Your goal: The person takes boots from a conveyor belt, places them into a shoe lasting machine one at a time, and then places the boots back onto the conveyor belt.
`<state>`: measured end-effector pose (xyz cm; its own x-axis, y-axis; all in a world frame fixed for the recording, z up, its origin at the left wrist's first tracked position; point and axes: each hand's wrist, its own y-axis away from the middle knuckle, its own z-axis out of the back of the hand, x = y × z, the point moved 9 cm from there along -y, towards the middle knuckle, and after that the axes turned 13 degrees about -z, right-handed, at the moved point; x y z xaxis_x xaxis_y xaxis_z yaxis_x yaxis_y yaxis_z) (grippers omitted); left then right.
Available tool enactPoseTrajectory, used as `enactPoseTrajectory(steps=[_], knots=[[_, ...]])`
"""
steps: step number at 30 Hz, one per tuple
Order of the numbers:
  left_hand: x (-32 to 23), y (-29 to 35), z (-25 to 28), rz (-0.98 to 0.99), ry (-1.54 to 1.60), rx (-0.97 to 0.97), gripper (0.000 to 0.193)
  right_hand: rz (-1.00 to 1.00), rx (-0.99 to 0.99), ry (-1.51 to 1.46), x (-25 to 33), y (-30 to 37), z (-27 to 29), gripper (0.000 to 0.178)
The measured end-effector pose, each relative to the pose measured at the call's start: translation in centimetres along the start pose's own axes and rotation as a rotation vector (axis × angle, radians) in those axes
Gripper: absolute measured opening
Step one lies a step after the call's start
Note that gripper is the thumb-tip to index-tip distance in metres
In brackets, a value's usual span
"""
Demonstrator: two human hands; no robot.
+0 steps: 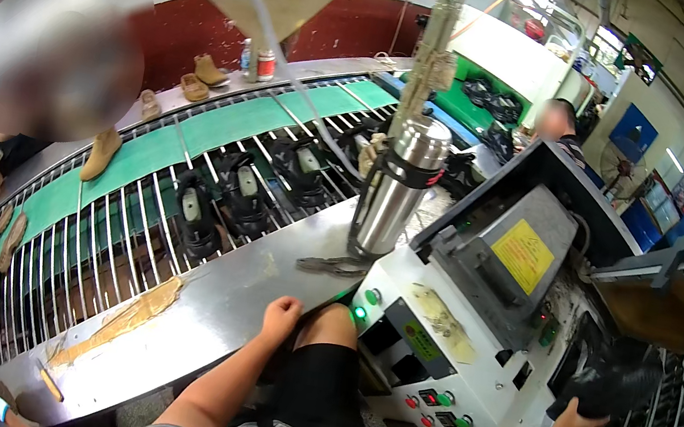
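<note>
Steel flask stands on the metal bench, beside the white machine; strapped black shoes lie beyond. Your right hand grips a blurred dark shoe at the machine's right; your left hand curls closed near the bench edge. Behind runs a dark-red wall.

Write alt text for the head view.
A person's right hand grips what looks like a black shoe beside a white machine; the loosely closed left hand is by a metal table. Beyond, dark footwear lies on a conveyor.
</note>
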<state>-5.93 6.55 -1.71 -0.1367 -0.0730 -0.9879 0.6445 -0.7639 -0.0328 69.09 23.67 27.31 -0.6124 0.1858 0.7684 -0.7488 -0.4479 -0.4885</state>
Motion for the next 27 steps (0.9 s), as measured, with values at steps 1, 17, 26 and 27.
enactPoseTrajectory(steps=[1, 17, 26, 27], knots=[[-2.4, 1.1, -1.7, -0.023, -0.048, 0.068, 0.023, 0.120, -0.086, -0.055, -0.3, -0.5, 0.9, 0.092], [-19.7, 9.1, 6.1, 0.046, 1.320, 0.207, 0.066, 0.629, 1.297, -0.559, 25.6, 36.2, 4.2, 0.038], [-7.9, 14.1, 38.7, -0.200, 0.797, -0.726, 0.052, 0.154, 0.520, 0.513, 2.7, 19.9, -7.9, 0.041], [-7.9, 13.1, 40.8, -0.244, 0.713, -0.775, 0.047, 0.153, 0.500, 0.564, 1.9, 19.5, -8.5, 0.043]])
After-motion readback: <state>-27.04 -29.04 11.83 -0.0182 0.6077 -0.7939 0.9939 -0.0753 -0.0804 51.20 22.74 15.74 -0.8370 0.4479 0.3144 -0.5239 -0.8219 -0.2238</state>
